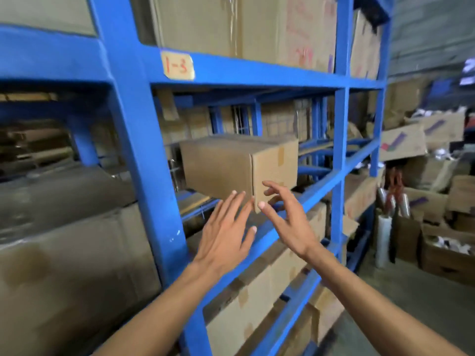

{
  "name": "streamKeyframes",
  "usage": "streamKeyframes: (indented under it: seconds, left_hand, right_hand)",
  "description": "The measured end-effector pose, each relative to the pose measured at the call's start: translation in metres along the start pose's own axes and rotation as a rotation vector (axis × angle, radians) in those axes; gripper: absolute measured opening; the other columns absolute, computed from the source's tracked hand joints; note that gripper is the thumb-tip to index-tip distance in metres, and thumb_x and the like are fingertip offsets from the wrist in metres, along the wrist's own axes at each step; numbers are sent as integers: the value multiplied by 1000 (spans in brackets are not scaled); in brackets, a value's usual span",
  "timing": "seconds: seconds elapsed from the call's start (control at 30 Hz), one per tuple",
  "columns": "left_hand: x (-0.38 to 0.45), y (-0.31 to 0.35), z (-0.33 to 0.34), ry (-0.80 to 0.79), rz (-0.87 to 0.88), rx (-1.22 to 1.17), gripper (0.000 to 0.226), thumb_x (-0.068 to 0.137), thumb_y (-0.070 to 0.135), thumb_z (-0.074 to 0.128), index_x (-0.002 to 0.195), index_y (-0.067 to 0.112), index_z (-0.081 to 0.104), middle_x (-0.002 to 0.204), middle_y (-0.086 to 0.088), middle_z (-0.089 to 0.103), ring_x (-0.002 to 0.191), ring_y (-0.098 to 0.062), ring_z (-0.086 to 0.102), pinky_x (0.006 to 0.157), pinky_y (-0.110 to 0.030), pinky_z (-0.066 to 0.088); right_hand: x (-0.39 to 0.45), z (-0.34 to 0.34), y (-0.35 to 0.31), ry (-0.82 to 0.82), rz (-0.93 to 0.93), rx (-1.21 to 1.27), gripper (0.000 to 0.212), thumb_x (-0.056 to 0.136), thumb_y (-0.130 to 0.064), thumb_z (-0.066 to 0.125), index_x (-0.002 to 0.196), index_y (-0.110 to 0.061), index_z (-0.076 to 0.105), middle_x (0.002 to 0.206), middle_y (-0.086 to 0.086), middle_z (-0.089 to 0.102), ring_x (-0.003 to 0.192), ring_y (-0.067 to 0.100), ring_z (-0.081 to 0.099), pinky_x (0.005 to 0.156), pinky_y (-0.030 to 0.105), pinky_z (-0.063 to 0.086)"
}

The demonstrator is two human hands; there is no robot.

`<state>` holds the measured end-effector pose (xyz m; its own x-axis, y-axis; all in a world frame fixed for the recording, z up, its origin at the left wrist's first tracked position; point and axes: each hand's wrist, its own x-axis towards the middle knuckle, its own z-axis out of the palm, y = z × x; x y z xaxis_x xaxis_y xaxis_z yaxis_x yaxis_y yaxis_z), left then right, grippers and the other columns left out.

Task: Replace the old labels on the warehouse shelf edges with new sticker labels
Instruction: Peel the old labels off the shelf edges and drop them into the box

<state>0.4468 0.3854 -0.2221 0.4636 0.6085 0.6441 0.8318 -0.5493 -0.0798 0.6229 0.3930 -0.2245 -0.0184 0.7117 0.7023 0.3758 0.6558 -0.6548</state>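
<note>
Head view: left hand fingers straight, right hand fingers loosely spread, both empty beside cardboard box.

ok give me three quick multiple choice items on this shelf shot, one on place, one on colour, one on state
1. Where is the label marked 1-3?
A. on the beam above the single cardboard box
B. on the floor
C. on the box itself

2. What colour is the shelf frame?
A. grey
B. blue
C. orange

3. What are the left hand and right hand doing?
A. both gripping a label
B. one holding a tape roll
C. both open, fingers spread, holding nothing

Answers: 1 A, it sits on the beam edge beside the upright post; 2 B, every post and beam is blue; 3 C, the fingers are spread near the box's lower corner with nothing in them.
</note>
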Motion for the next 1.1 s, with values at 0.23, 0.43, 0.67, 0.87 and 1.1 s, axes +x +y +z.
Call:
streamKeyframes:
  seconds: [0.23, 0.43, 0.67, 0.87, 1.1]
  left_hand:
    - [32, -23, -108, 319, 21, 284, 64, 90, 32, 52, 150, 14, 39, 158, -9, 39, 153, -29, 16, 123, -54, 15]
    - [58, -49, -164, 403, -125, 481, 69, 90, 23, 55, 154, 12, 31, 165, -13, 20, 154, -33, 5, 124, -55, 7]
    - [60, -75, -160, 376, -159, 732, 75, 92, 21, 52, 157, 7, 17, 166, -16, 6, 154, -33, 3, 123, -50, 0]
    - [64, -77, -155, 408, -162, 759, 78, 91, 19, 51, 157, 7, 13, 166, -18, 4, 154, -33, 2, 122, -50, -7]
    - [63, -78, -156, 400, -165, 754, 80, 88, 19, 57, 157, 7, 18, 165, -18, 12, 153, -32, 8, 122, -50, -4]
  right_hand:
    - [68, 13, -81, 40, -176, 162, 34, 96, -32, 60, 129, -32, 54, 112, -4, 58, 100, 8, 55, 84, 19, 45]
    - [134, 28, -131, 41, -208, 180, 43, 95, -31, 62, 136, -22, 52, 119, 0, 59, 108, 12, 56, 94, 25, 47]
    - [197, 51, -166, 189, -219, 112, 58, 96, -28, 60, 148, -14, 40, 116, 0, 49, 91, 13, 52, 85, 20, 42]
    - [200, 60, -161, 329, -287, 93, 39, 92, -24, 66, 131, -22, 61, 100, -3, 51, 76, 12, 52, 74, 6, 41]
    - [205, 57, -170, 370, -257, 218, 10, 86, -19, 73, 96, -21, 71, 98, -1, 66, 66, 3, 50, 64, 13, 44]
